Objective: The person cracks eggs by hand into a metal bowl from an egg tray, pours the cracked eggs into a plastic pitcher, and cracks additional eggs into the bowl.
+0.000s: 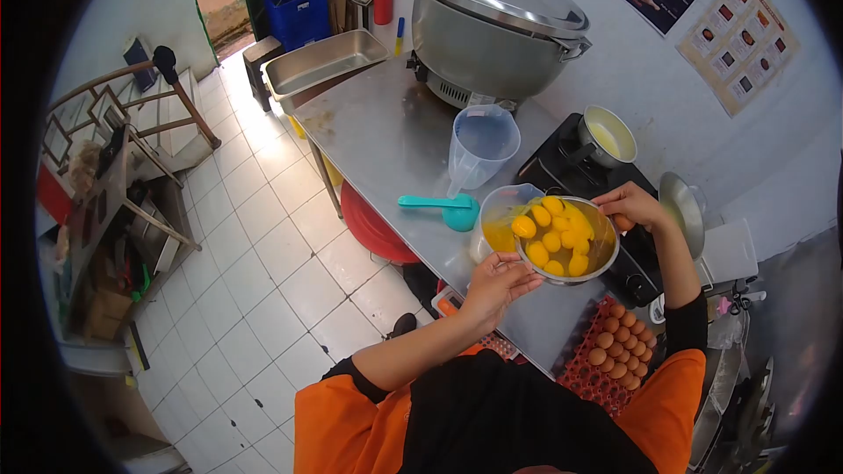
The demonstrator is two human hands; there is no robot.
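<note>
A round metal bowl [601,262] holds several raw egg yolks [562,233] in clear egg white. My left hand [502,290] grips the bowl's rim at its near left side. At the far right rim my right hand [634,208] has its fingers closed on the bowl. The bowl tilts to the left over a clear plastic container [497,211], which has some yellow egg in it. Beside that container lies a turquoise scoop [460,212] on the metal table. A translucent jug [484,147] stands behind the scoop.
A large rice cooker [492,44] stands at the back of the metal table [369,136]. On the right are a black stove [562,154] and a small pan [608,136]. Brown eggs [622,347] sit in a red tray [584,367] near my body. A red stool [364,228] is under the table.
</note>
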